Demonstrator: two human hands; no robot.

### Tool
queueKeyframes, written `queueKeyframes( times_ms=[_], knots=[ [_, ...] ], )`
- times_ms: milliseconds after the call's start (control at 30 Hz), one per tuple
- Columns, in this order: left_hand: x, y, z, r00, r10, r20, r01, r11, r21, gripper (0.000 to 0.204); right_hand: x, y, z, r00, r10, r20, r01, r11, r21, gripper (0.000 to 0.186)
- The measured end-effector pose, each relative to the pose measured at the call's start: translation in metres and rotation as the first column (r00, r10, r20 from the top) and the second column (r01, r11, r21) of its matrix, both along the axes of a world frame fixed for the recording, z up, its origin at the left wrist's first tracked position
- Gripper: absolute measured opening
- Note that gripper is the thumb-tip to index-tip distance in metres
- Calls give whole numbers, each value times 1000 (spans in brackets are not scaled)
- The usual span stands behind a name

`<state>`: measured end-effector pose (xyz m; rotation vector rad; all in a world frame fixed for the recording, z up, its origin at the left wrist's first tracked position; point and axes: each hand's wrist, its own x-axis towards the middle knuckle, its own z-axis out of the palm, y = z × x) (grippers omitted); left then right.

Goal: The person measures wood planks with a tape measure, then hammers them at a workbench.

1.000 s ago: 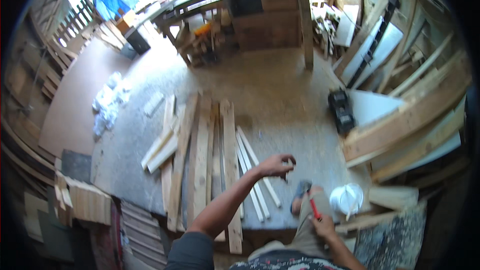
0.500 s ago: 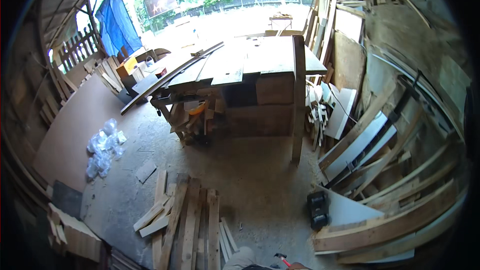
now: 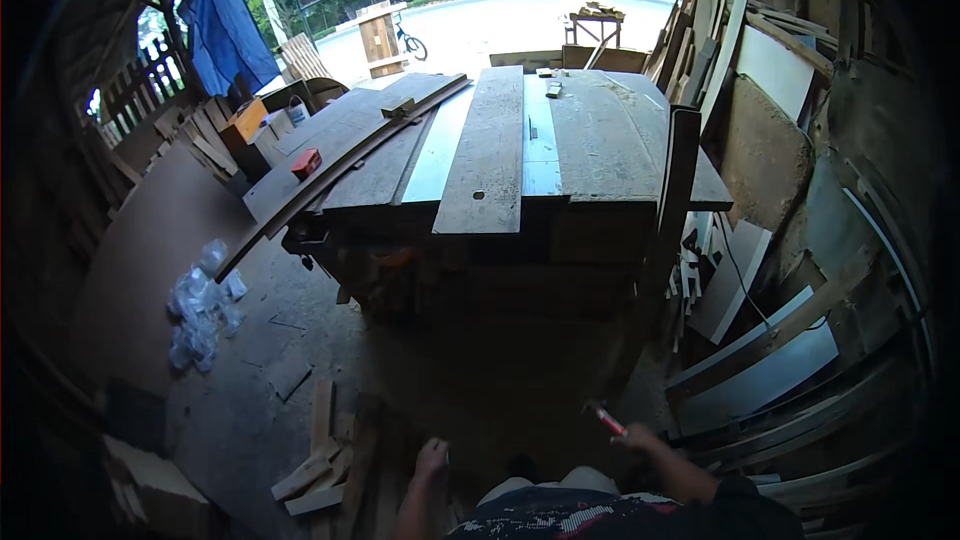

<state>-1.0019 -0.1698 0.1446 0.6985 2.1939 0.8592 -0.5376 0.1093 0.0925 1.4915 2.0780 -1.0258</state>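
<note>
At the lower right, my right hand (image 3: pixel 638 436) is wrapped round the red handle of a hammer (image 3: pixel 608 421). The hammer's dark head points up and to the left, apart from the workbench (image 3: pixel 610 145). My left hand (image 3: pixel 432 456) is closed in a fist at the lower middle. Whatever may be in its fingers is hidden or too small to make out. Ahead stands the bench, topped with several boards; one long plank (image 3: pixel 484 145) overhangs its near edge. Neither hand touches the bench.
Cut timber (image 3: pixel 322 465) lies on the floor at the lower left, with crumpled clear plastic (image 3: pixel 203 305) farther off. An upright post (image 3: pixel 672 210) rises at the bench's near right. Leaning panels and boards (image 3: pixel 760 370) line the right wall. A red box (image 3: pixel 306 163) sits on the left side.
Both my forearms and my left fist have come into view. The hammer, before only at the lower edge, is now higher and farther right. The bench looks closer, and the picture is darker.
</note>
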Motion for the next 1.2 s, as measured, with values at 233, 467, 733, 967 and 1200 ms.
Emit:
queueKeyframes(
  times_ms=[233, 467, 733, 967, 1200],
  knots=[
    [-44, 389, 244, 894, -380, 238, 253, 866, 431, 20, -160, 311, 258, 698, -122, -706, 504, 784, 363, 34],
    [-22, 578, 262, 646, -178, 742, -192, 903, 384, 22, -243, 496, 301, 731, 164, -662, 400, 683, 611, 55],
    [-21, 702, 274, 484, -70, 872, -505, 792, 344, 23, -341, 519, 387, 531, 330, -781, -284, 937, 202, 61],
    [-48, 747, 279, 739, -37, 673, -400, 779, 482, 25, -383, 589, 376, 472, 437, -766, -406, 879, 251, 53],
    [-85, 746, 280, 985, -66, 158, -14, 888, 459, 32, -401, 632, 381, 532, 564, -631, -541, 800, 259, 67]
  ],
)
